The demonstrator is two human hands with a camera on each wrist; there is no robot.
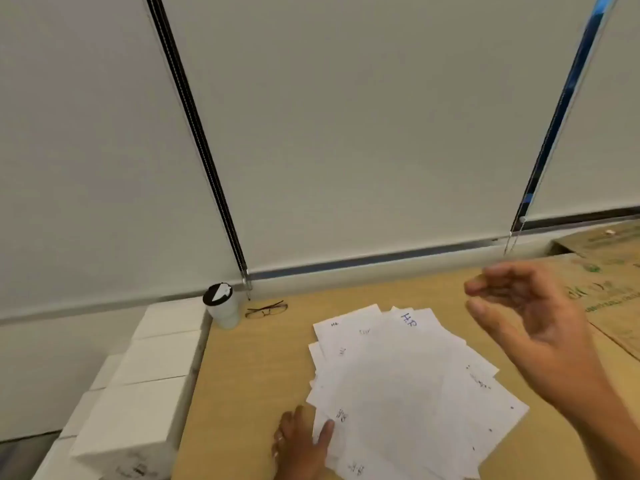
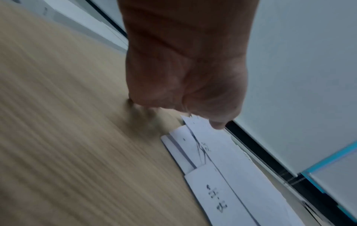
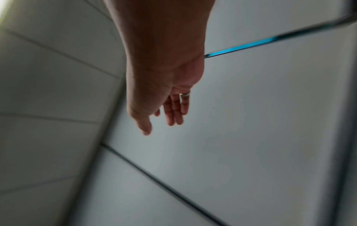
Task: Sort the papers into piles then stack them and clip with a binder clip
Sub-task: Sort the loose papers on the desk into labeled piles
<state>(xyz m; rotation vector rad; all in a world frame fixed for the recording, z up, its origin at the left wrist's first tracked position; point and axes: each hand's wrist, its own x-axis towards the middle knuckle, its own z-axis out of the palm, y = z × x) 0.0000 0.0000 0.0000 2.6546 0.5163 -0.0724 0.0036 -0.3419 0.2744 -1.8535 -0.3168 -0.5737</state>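
Several white sheets of paper (image 1: 398, 375) with handwritten marks lie fanned out on the wooden table (image 1: 249, 375). My left hand (image 1: 301, 438) rests at the fan's near left corner, its thumb lying on a sheet and its fingers on the table beside it. In the left wrist view the thumb tip of my left hand (image 2: 173, 107) touches the papers (image 2: 222, 160), and the fingers are hidden behind the palm. My right hand (image 1: 478, 297) hovers above the table to the right of the papers, blurred, fingers loosely spread and holding nothing. Against the blinds, the right hand (image 3: 160, 126) shows empty. No binder clip is visible.
A white cup with a black lid (image 1: 221, 306) and a pair of glasses (image 1: 266, 310) sit at the table's far left. White boxes (image 1: 149, 375) line the left edge. Flattened brown cardboard (image 1: 609, 306) covers the far right. Window blinds hang behind.
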